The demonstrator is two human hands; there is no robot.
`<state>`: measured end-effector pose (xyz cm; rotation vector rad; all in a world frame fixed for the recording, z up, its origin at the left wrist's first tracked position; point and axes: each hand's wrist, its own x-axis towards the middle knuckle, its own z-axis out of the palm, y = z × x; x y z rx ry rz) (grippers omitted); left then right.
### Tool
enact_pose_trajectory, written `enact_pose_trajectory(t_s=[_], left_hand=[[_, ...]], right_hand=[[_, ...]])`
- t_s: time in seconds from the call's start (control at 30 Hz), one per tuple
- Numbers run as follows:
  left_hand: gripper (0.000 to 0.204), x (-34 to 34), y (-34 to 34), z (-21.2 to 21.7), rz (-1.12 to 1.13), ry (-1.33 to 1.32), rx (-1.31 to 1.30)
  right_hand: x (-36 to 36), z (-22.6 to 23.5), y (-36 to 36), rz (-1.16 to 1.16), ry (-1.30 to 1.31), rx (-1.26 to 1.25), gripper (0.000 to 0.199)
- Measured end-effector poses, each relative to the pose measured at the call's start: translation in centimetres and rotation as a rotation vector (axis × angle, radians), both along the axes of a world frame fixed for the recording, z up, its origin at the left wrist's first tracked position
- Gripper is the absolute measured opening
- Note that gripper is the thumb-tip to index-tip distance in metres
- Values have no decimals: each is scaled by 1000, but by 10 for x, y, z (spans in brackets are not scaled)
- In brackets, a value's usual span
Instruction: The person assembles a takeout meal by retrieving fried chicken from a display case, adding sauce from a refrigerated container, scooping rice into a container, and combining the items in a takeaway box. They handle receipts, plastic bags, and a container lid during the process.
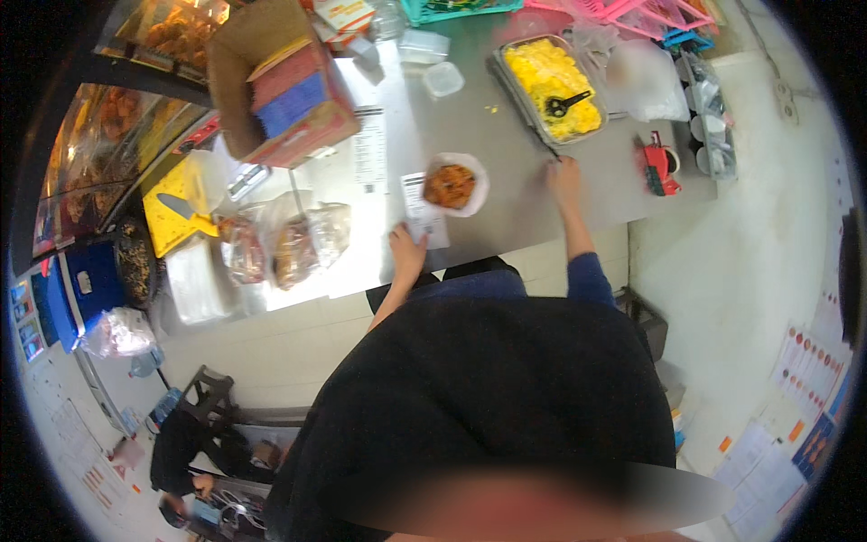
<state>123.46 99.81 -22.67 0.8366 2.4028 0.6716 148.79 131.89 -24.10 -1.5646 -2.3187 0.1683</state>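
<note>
On the steel counter in front of me, a white paper bowl holds reddish-brown food. A printed paper slip lies beside it, partly under its left side. My left hand rests at the counter's front edge, fingers apart, its thumb against the slip. Farther right, my right hand is closed on a thin dark stick-like thing, too small to name, near the front corner of a tray. That tray contains yellow chopped food, with a black slotted spoon lying in it.
Left stand an open cardboard box, bagged food and a yellow board with a knife-like blade. A red tape dispenser and white bag are at right. Another person is behind, lower left.
</note>
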Motion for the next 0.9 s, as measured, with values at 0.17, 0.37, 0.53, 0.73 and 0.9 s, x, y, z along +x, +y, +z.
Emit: enact_pose_trajectory(t_s=[0.17,0.37,0.53,0.73,0.9], left_hand=[[66,38,44,-31,353,31,166],[104,91,-16,37,283,-403,-206],[58,143,63,33,-277,-688,319],[53,142,176,-10,-233,239,181],[69,128,181,-35,-184,354,225]], right_hand=[[6,-48,21,-15,320,-301,43],[46,31,-20,470,141,-944,59],[67,80,-35,237,1016,-1278,76],[52,69,-6,231,1686,-1500,47],[-18,20,-18,-114,1329,-1371,30]])
